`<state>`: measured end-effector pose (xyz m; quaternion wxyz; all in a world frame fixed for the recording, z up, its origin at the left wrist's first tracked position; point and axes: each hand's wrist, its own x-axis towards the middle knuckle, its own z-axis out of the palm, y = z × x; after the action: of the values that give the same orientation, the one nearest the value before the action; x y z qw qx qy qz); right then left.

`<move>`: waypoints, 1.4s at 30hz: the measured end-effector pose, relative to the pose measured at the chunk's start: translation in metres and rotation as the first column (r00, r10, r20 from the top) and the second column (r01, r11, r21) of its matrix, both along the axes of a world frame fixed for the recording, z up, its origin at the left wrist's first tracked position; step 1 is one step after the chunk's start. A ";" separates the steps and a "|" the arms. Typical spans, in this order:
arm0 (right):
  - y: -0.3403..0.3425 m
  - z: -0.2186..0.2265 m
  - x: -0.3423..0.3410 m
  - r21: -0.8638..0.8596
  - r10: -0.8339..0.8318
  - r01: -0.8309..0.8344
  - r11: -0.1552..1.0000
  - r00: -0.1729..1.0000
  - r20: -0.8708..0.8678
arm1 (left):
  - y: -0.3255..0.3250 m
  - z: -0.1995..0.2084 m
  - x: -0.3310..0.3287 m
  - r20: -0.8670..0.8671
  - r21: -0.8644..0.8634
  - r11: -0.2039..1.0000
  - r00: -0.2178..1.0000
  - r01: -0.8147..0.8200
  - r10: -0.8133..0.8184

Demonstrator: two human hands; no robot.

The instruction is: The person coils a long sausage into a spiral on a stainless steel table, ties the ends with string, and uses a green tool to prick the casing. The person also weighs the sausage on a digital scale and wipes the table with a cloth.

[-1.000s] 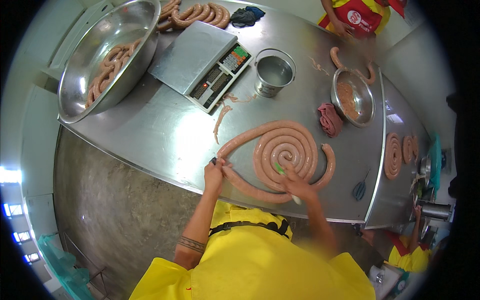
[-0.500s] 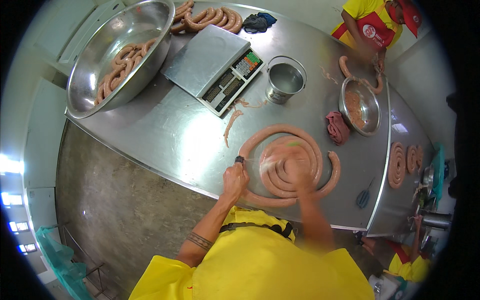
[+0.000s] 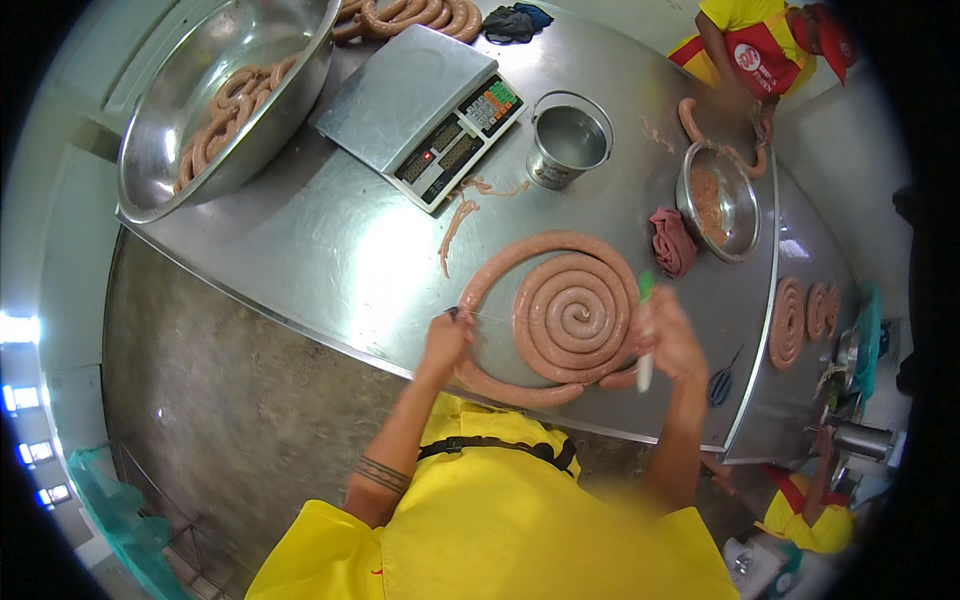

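A coil of raw sausage (image 3: pixel 577 307) lies flat on the steel table, wound in a tight spiral with a looser outer length (image 3: pixel 545 240) curving round its far, left and near sides. At the left of that length, my left hand (image 3: pixel 447 342) is closed on a small black thing too covered by the fingers to name. A faint thin line runs from it toward the coil. My right hand (image 3: pixel 670 330), slightly blurred, grips a slim white tool with a green end (image 3: pixel 645 370) over the coil's right edge. The sausage's outer end there is partly hidden.
A scale (image 3: pixel 410 110), a small steel bucket (image 3: pixel 570 145) and a large basin of sausages (image 3: pixel 140 185) stand beyond. To the right are a pink cloth (image 3: pixel 672 242), a bowl of meat (image 3: pixel 747 205) and dark blue-handled scissors (image 3: pixel 720 387). A co-worker (image 3: pixel 745 50) handles sausage at far right.
My right hand has moved right from above the coil to its right edge, uncovering the spiral's middle. My left hand stays closed beside the outer length, whose right end has drawn in toward the coil.
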<state>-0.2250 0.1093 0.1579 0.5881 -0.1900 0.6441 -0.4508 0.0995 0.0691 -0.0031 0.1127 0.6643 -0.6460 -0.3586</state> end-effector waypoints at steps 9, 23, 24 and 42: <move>-0.079 -0.083 0.153 -0.027 0.512 -0.939 0.344 0.211 -0.833 | 0.011 0.036 0.037 0.021 -0.598 0.792 0.990 0.124 -0.139; -0.027 0.001 0.023 -0.755 0.114 0.228 0.614 0.922 0.370 | 0.010 -0.013 -0.022 0.017 -0.341 0.940 0.999 -0.023 0.031; -0.016 -0.006 0.007 -0.786 0.119 0.103 0.609 0.968 0.219 | 0.008 -0.012 -0.020 0.086 -0.302 0.953 0.996 -0.002 0.029; -0.076 -0.022 0.157 -0.333 0.263 -0.801 0.497 0.505 -0.822 | 0.021 0.012 0.018 -0.537 -0.083 0.992 0.834 0.099 -0.128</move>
<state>-0.0682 0.0332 0.1357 0.3098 -0.7487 0.4887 -0.3234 0.1173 0.0897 0.0087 0.2862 0.4935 -0.6353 -0.5205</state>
